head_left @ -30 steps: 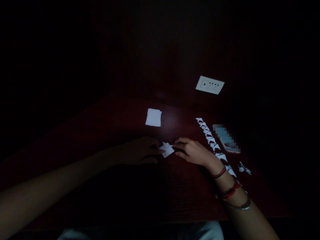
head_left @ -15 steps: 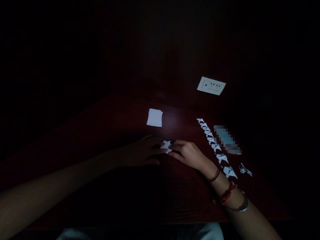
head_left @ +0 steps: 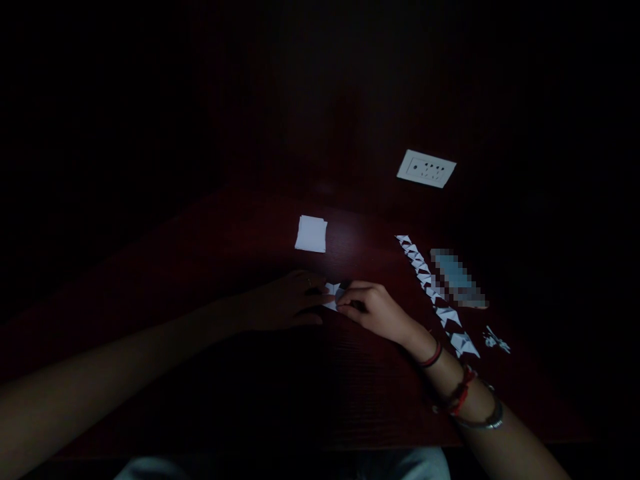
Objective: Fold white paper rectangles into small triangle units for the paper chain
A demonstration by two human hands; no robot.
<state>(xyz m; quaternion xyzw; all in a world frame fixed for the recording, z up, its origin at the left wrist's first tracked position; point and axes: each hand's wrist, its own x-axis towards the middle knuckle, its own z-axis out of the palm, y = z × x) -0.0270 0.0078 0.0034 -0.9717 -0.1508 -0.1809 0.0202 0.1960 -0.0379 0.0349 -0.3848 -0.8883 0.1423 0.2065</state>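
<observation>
Head camera, facing forward-down, apparently near table (head_left: 385, 393).

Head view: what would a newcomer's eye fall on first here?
Probably the bright white socket panel, upper right, standing out against the dark. Next, the row of folded white papers slanting down the right of the dark red table, beside the pixelated phone. Then the small folded paper near the centre, with the left hand and right hand on it.

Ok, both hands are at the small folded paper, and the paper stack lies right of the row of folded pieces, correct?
Not quite: the head view shows the paper stack left of the row of folded pieces. The left hand and right hand are at the small folded paper.
</observation>
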